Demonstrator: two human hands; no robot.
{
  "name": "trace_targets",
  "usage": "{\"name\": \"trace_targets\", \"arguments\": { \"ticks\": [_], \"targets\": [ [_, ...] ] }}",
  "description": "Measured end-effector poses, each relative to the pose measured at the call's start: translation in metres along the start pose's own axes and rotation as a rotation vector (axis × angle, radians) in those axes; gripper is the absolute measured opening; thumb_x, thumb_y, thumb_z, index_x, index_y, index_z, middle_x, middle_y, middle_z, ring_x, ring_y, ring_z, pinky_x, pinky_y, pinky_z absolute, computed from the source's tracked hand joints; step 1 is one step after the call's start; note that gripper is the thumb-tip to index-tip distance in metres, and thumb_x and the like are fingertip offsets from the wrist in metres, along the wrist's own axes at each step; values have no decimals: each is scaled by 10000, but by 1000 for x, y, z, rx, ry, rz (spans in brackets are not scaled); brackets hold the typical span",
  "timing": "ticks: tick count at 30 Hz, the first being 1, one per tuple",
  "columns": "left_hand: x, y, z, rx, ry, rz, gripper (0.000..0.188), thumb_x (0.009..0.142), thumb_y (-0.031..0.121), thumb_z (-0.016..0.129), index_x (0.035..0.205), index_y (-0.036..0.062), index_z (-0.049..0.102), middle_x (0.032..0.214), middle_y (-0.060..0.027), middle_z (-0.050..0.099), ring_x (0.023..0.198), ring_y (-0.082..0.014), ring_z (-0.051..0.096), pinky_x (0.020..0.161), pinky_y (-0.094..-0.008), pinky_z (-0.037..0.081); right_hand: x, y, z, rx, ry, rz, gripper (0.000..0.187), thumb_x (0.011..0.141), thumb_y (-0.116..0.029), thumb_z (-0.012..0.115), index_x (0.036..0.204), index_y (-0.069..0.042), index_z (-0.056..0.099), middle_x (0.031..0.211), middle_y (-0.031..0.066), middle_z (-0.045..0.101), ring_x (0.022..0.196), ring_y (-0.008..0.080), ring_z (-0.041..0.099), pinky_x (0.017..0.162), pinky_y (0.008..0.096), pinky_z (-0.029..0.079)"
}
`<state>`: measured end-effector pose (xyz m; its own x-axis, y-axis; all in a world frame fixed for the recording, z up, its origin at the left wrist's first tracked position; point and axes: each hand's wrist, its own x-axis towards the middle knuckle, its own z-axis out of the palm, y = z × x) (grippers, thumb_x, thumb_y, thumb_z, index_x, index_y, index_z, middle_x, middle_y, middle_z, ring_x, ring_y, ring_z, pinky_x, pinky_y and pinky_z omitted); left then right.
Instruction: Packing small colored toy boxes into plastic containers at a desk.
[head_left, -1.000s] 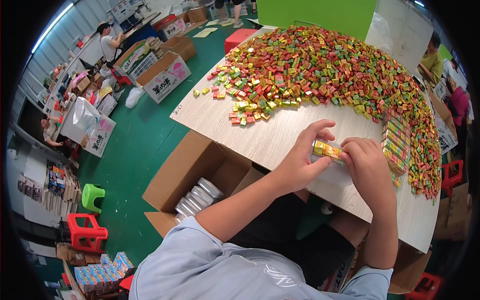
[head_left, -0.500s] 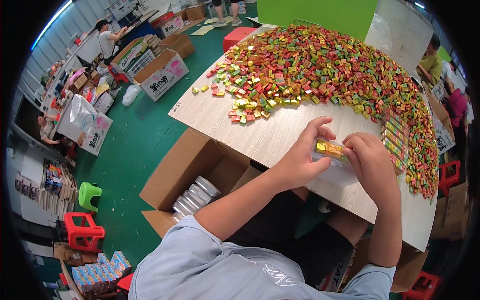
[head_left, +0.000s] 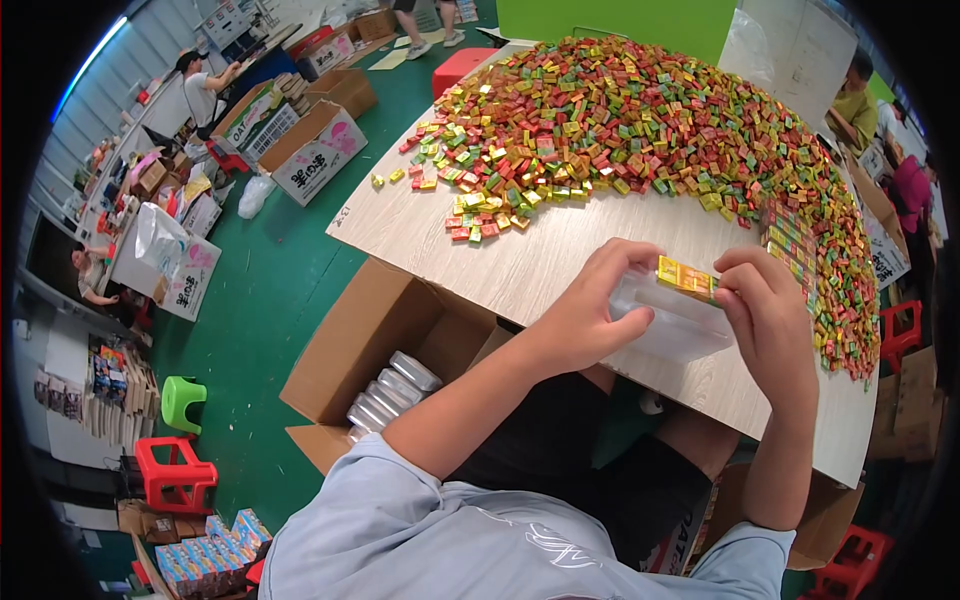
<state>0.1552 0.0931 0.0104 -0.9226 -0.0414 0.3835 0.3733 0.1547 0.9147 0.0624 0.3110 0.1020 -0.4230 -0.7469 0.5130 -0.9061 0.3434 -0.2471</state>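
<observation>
We note LH (head_left: pixel 592 305) curved round the L end of a clear box (head_left: pixel 684 335), thumb along its near side; RH (head_left: pixel 768 305) pinches, thumb vs. fingers, the R end of a foil row (head_left: pixel 686 278). Row is betw. the hands, at box's far edge; can't tell if inside the rim. Row's long axis runs L–R, R end dipping slightly twd. us, pointing into RH. Box approx. parallel.

Mat'ls: row = small rect. blocks, shiny yel.-orange foil, green at R end; box = smooth transp. plastic. Beyond both hands: loose pile (head_left: pixel 620 130), red/yel./grn. blocks, on pale wood-grain table (head_left: pixel 490 275). Just beyond RH, to R: neat stack (head_left: pixel 787 238), like blocks. Lower L of LH: cardbd. carton (head_left: pixel 350 330) w/ clear cases (head_left: pixel 392 393).
</observation>
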Motion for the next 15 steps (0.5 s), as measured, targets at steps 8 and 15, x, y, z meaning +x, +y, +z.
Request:
{"name": "trace_targets", "arguments": {
  "ticks": [8, 15],
  "targets": [
    [8, 4, -8, 458, -55, 215, 366, 906, 158, 703, 1249, 36, 659, 1301, -173, 626, 1269, -372, 550, 1104, -466, 430, -63, 61, -35, -188, 66, 90, 81, 959, -66, 695, 973, -14, 635, 1144, 140, 686, 1035, 345, 655, 910, 421, 519],
    [3, -5, -9, 482, -17, 238, 365, 917, 138, 671, 1263, 20, 673, 1344, -186, 617, 1277, -361, 583, 1107, -439, 455, -128, 125, -44, -426, 57, 117, 103, 977, -100, 696, 993, -24, 628, 1195, 99, 701, 1104, 318, 650, 947, 420, 509]
  ]
}}
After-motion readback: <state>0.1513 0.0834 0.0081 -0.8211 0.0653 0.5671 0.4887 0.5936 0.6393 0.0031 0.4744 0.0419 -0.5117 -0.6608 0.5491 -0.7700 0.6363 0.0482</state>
